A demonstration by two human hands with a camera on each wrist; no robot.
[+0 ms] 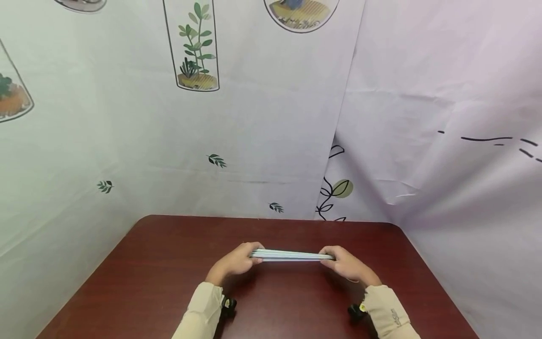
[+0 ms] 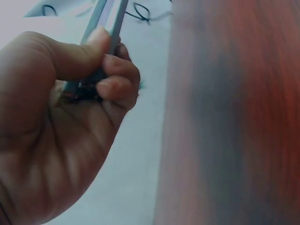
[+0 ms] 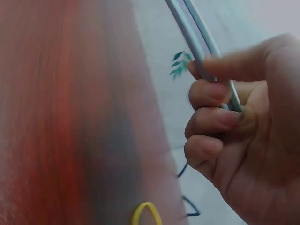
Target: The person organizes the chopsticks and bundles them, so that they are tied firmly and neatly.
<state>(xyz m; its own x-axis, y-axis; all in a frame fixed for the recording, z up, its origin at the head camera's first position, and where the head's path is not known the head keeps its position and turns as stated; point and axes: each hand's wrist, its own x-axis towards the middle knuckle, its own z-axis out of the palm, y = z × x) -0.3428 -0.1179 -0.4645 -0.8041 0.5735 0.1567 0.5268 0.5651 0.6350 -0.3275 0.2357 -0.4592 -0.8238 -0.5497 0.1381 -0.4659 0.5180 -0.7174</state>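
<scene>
A slim, long bundle of pale grey-blue bars (image 1: 292,255) lies level across the head view, held at both ends above the table. My left hand (image 1: 239,259) grips its left end, fingers curled round it. In the left wrist view the thumb presses along the grey bars (image 2: 104,28), and a dark end shows inside the palm. My right hand (image 1: 347,263) pinches the other end. Seen from the right wrist, two thin bars (image 3: 192,35) with a narrow gap run between thumb and curled fingers. I cannot tell exactly what the bundle is.
Below both hands is a dark red-brown wooden table (image 1: 271,301) with rounded far corners. White cloth (image 1: 262,127) printed with plants and leaves hangs behind and at the sides. Black devices (image 1: 228,307) sit at the wrists, and a yellow loop (image 3: 146,208) shows in the right wrist view.
</scene>
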